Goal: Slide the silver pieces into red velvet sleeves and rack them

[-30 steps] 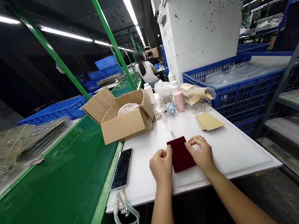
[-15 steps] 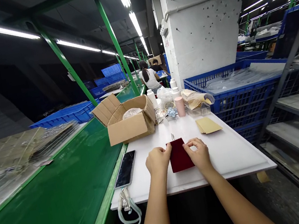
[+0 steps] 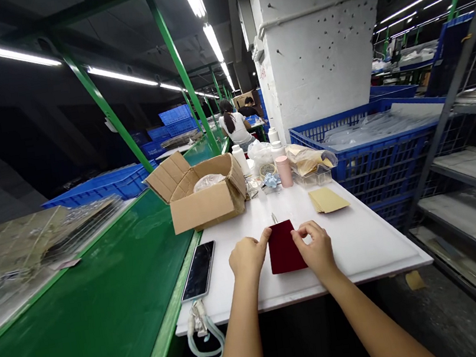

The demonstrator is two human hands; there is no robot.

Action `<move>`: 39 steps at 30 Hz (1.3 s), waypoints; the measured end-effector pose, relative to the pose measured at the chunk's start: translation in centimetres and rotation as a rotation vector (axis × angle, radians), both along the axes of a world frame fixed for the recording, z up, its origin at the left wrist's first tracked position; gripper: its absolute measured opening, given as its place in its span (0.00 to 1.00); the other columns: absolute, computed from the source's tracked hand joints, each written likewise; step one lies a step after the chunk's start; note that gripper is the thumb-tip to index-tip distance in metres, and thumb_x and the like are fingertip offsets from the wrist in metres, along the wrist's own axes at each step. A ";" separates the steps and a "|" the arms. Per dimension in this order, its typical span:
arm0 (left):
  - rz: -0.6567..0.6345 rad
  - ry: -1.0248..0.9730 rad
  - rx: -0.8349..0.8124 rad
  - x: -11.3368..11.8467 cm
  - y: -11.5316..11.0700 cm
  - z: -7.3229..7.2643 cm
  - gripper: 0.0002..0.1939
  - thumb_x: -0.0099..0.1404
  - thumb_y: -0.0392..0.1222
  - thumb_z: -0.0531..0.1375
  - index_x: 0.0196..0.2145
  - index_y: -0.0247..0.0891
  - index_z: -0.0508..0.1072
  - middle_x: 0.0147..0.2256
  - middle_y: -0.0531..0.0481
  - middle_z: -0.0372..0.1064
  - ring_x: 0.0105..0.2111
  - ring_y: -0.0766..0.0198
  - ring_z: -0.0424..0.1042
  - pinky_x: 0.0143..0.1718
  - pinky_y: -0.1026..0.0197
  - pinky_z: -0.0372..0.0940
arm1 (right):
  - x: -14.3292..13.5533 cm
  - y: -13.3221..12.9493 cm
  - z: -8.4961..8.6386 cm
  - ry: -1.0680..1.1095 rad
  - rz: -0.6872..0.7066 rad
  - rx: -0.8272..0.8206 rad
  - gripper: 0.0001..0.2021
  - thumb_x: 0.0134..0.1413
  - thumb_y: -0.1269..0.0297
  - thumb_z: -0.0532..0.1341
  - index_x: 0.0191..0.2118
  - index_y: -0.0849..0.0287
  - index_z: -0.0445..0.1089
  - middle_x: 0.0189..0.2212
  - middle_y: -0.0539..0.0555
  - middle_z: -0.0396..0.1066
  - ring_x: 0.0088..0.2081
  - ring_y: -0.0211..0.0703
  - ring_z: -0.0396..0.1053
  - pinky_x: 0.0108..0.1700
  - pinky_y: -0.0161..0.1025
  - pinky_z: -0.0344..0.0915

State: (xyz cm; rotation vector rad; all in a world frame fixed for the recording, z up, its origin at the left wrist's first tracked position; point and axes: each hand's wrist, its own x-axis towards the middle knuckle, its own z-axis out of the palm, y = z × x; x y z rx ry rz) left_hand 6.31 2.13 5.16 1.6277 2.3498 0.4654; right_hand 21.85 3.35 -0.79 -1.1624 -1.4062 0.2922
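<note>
Flat dark-red velvety piece (image 3: 286,249) at lower ctr of frame, btwn both hands, long axis approx. up-down, L hand (image 3: 248,255) pinching its upper-L corner & R hand (image 3: 318,246) its upper-R edge w/ thumb + index, neither clearly nearer, white tabletop (image 3: 364,243) below.

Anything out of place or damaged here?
Yes: a tan scrap lies on the floor as if dropped, and a pale strap by the phone dangles off the table. The pillar has scattered dark marks, possibly holes. The held red square looks undamaged.
</note>
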 end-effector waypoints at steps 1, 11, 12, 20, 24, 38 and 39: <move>-0.012 -0.005 0.036 -0.1 -0.1 -0.3 0.32 0.55 0.68 0.44 0.21 0.38 0.71 0.23 0.45 0.70 0.23 0.61 0.67 0.25 0.65 0.54 | 0.0 -0.1 0.0 0.017 0.022 -0.005 0.09 0.52 0.65 0.57 0.23 0.59 0.61 0.24 0.49 0.65 0.28 0.39 0.62 0.35 0.38 0.57; -0.356 -0.315 0.598 0.6 0.2 -2.1 0.13 0.62 0.43 0.50 0.43 0.43 0.68 0.41 0.51 0.67 0.38 0.69 0.67 0.42 0.64 0.61 | 0.2 0.2 -0.4 0.085 0.054 -0.028 0.09 0.52 0.64 0.57 0.23 0.58 0.62 0.23 0.49 0.64 0.27 0.38 0.62 0.32 0.36 0.58; -0.377 -0.337 0.603 0.7 0.4 -2.1 0.13 0.62 0.43 0.51 0.43 0.43 0.69 0.41 0.51 0.67 0.38 0.69 0.67 0.42 0.63 0.62 | 0.2 0.2 -0.4 0.086 0.052 -0.027 0.09 0.52 0.64 0.57 0.23 0.58 0.62 0.23 0.49 0.64 0.27 0.38 0.62 0.32 0.36 0.59; -0.318 -0.595 0.601 0.9 1.6 -3.3 0.12 0.60 0.46 0.54 0.36 0.39 0.73 0.37 0.49 0.69 0.35 0.69 0.68 0.39 0.65 0.64 | 0.0 -0.9 0.6 -0.015 0.024 0.063 0.08 0.53 0.67 0.56 0.24 0.58 0.61 0.25 0.50 0.66 0.30 0.40 0.64 0.37 0.39 0.59; -0.287 -0.646 0.606 1.1 1.8 -3.8 0.11 0.59 0.46 0.55 0.35 0.38 0.72 0.37 0.49 0.70 0.33 0.70 0.68 0.38 0.66 0.63 | -0.4 -1.9 1.0 -0.160 -0.002 0.180 0.07 0.54 0.68 0.56 0.26 0.58 0.62 0.27 0.51 0.67 0.32 0.40 0.65 0.41 0.41 0.57; -0.261 -0.661 0.605 1.3 1.8 -4.2 0.12 0.60 0.46 0.54 0.35 0.37 0.71 0.35 0.49 0.70 0.33 0.70 0.68 0.39 0.66 0.63 | 0.6 0.2 -0.6 -0.112 -0.060 0.045 0.09 0.52 0.64 0.57 0.24 0.58 0.61 0.25 0.49 0.67 0.31 0.40 0.65 0.42 0.41 0.53; -0.261 -0.655 0.606 1.3 1.8 -4.1 0.12 0.60 0.46 0.54 0.35 0.37 0.71 0.35 0.49 0.70 0.33 0.70 0.68 0.39 0.66 0.63 | 0.5 0.4 -0.6 -0.105 -0.063 0.034 0.09 0.52 0.63 0.57 0.23 0.58 0.62 0.25 0.49 0.68 0.31 0.41 0.65 0.42 0.41 0.53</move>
